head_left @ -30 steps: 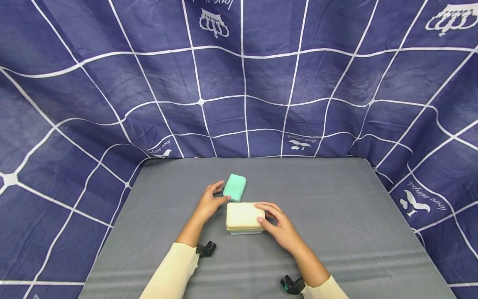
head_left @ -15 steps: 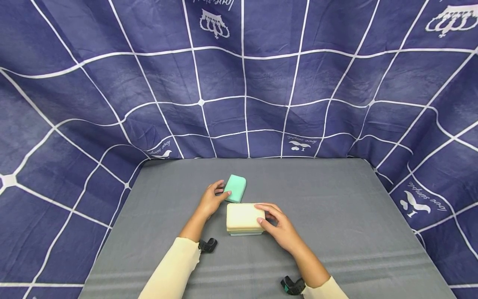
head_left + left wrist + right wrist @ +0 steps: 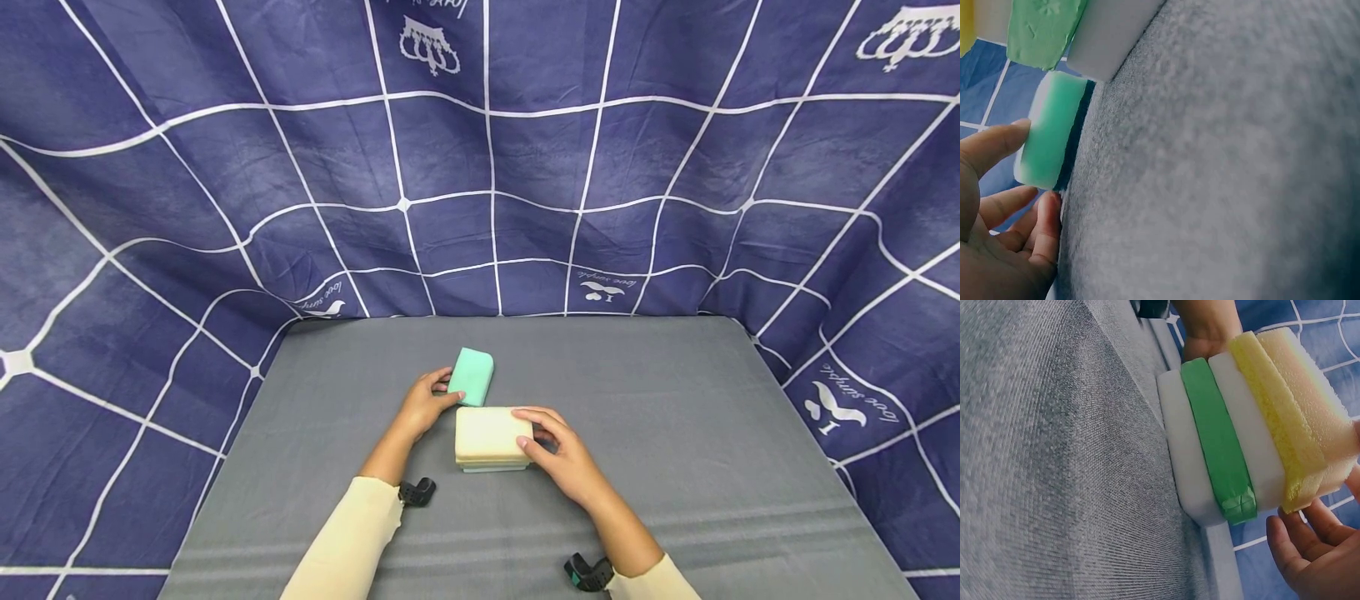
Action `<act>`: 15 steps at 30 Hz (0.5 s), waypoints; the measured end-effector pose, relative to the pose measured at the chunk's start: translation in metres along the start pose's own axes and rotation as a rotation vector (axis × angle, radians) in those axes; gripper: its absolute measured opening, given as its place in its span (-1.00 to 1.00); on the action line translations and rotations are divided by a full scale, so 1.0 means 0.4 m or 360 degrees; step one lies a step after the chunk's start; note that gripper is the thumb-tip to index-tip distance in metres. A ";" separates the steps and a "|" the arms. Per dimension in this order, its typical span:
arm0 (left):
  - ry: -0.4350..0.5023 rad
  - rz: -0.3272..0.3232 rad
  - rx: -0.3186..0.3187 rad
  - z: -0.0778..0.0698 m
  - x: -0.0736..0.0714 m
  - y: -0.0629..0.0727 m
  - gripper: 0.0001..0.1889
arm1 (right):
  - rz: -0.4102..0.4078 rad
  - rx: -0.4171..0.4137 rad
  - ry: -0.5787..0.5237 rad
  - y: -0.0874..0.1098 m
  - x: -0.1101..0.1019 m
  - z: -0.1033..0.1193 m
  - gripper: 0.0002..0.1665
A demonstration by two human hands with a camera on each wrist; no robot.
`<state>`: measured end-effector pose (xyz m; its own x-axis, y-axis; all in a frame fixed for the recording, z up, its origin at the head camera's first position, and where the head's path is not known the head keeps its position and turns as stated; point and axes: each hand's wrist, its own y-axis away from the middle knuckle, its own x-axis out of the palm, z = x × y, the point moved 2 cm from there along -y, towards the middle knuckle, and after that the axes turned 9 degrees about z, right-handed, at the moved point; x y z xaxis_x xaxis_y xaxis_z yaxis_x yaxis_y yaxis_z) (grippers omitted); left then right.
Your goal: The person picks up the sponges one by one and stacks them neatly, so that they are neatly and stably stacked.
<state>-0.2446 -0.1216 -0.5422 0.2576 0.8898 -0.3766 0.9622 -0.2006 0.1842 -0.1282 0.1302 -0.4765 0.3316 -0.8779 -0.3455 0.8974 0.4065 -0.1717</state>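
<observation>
A green sponge (image 3: 472, 377) with a dark scouring layer underneath lies on the grey cloth, left of and behind a stack. My left hand (image 3: 423, 406) pinches its near left corner, the thumb on its near side and curled fingers at its left end. In the right wrist view the stack shows a white block (image 3: 1191, 456) at the bottom, a green block (image 3: 1216, 444), another white block (image 3: 1250, 431), and a yellow and peach sponge (image 3: 1291, 412) on top. My right hand (image 3: 555, 446) holds the right end of this top sponge, thumb and index finger over its edge.
The grey cloth (image 3: 660, 450) covers the table. Dark blue curtains (image 3: 540, 167) with white grid lines rise behind it and at both sides. A black wrist device (image 3: 417, 492) sits on the left wrist and a second one (image 3: 587, 572) on the right.
The left thumb has lifted over the green sponge, then come back to its near edge, while the left fingers drew closer to its side. The right hand and the stack stay put.
</observation>
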 end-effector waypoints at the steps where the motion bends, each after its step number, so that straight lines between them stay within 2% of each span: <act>1: 0.0003 0.0006 -0.0002 0.001 -0.001 0.001 -0.32 | 0.0001 0.0003 -0.0001 0.000 0.000 0.001 -0.55; 8: 0.0074 0.0031 -0.0020 0.010 -0.002 0.004 -0.31 | -0.0004 0.0006 0.0002 0.001 0.000 0.001 -0.56; 15: 0.0138 -0.0011 -0.0005 0.010 0.000 0.011 -0.31 | -0.0005 0.0015 0.0012 0.003 0.002 -0.002 -0.55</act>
<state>-0.2403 -0.1240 -0.5449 0.2423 0.9233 -0.2979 0.9636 -0.1933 0.1848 -0.1272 0.1303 -0.4778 0.3265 -0.8773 -0.3517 0.9012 0.4012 -0.1642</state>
